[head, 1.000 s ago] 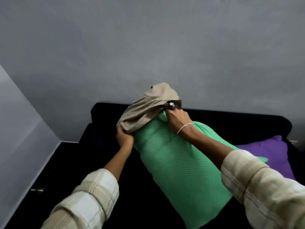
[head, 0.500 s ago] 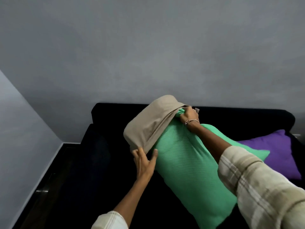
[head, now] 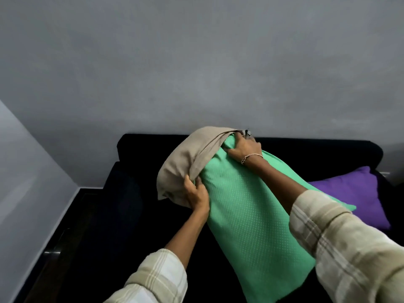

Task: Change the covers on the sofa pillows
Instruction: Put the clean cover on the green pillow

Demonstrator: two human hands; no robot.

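Observation:
A long green dotted pillow lies slanted on the black sofa, its far end raised. A beige cover is bunched over that far end. My left hand grips the cover's lower edge on the pillow's left side. My right hand, with a thin bracelet at the wrist, clutches the cover's upper edge against the pillow's top corner. The pillow tip inside the cover is hidden.
A purple pillow lies on the sofa seat at the right, partly behind the green one. A grey wall rises behind the sofa back. Dark floor and a pale wall run along the left.
My left hand went from open under the cover's edge to gripping it. The cover has slid a little further down over the pillow's left side. My right hand stays at the top corner.

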